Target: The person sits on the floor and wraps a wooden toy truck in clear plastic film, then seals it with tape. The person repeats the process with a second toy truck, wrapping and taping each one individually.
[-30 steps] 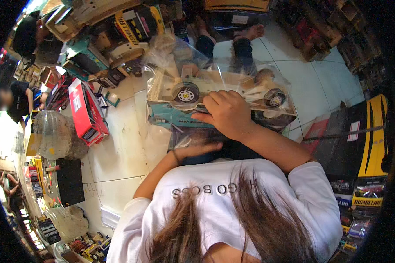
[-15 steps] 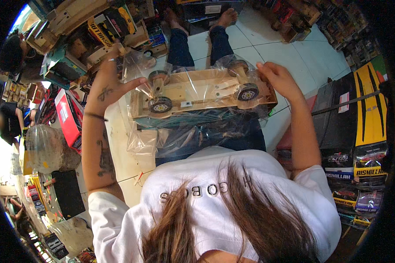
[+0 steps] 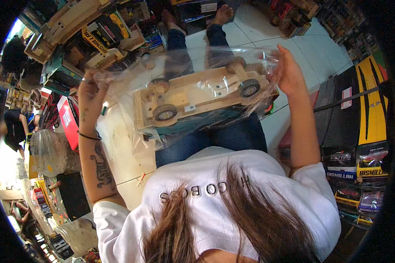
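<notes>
A wooden toy truck (image 3: 197,94) lies upside down across my thighs, its underside and black wheels turned up. Its lower side shows dark teal. A clear plastic bag or sheet (image 3: 138,136) wraps loosely around it. My left hand (image 3: 92,87) is closed on a gathered edge of the plastic, out to the left of the truck. Beyond the truck's right end, my right hand (image 3: 290,74) has the plastic against its fingers, with one finger pointing up; its thumb is partly hidden behind the wrinkled film.
Black and yellow wrapped toy trucks (image 3: 344,114) stand close on my right. Wooden toy parts (image 3: 66,26) are piled at the far left, near a red box (image 3: 69,115). White floor tiles (image 3: 259,30) lie around my legs. Another person (image 3: 14,127) is at the far left.
My left hand has moved left and down, away from the truck, drawing the plastic out with it. My right hand has risen and turned upward. The truck has tilted slightly, its left end lower.
</notes>
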{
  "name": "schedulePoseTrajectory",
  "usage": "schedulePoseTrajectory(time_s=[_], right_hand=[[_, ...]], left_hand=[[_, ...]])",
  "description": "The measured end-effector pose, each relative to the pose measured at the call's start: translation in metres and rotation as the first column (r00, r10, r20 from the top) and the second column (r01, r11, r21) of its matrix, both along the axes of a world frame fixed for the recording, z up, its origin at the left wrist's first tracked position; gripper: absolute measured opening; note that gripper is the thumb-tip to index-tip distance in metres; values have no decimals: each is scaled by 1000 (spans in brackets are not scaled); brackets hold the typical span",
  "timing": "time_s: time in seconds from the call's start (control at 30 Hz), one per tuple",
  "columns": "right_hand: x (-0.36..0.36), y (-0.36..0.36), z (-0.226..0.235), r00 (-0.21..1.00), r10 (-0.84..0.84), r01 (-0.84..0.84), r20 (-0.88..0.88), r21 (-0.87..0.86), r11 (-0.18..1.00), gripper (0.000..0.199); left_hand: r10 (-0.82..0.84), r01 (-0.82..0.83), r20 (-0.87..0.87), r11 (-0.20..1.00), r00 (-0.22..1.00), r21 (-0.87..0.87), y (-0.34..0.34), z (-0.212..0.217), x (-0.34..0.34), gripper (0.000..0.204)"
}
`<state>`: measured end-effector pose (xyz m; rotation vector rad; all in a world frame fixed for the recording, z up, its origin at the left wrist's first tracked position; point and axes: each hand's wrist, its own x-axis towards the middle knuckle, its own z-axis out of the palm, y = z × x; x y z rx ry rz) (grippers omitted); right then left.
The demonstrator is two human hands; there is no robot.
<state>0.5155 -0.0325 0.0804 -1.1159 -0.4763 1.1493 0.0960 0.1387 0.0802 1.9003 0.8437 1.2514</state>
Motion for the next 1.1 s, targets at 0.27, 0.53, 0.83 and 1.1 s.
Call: schedulePoseTrajectory(time_s=[0.27, 0.53, 0.83, 1.1], right_hand=[[48, 4, 6, 898, -122, -7, 424, 290, 957, 40], [66, -7, -93, 917, 209, -88, 339, -339, 937, 69], [49, -19, -67, 587, 474, -112, 656, -514, 850, 57], [41, -27, -104, 686, 481, -573, 546, -2, 820, 141]], left_hand=[[229, -149, -400, 964, 887, 220, -7, 19, -47, 16], [113, 133, -415, 844, 903, 519, -35, 37, 81, 61], [-307, 635, -794, 762, 524, 124, -3, 19, 237, 37], [-267, 522, -694, 833, 669, 182, -13, 31, 222, 29]])
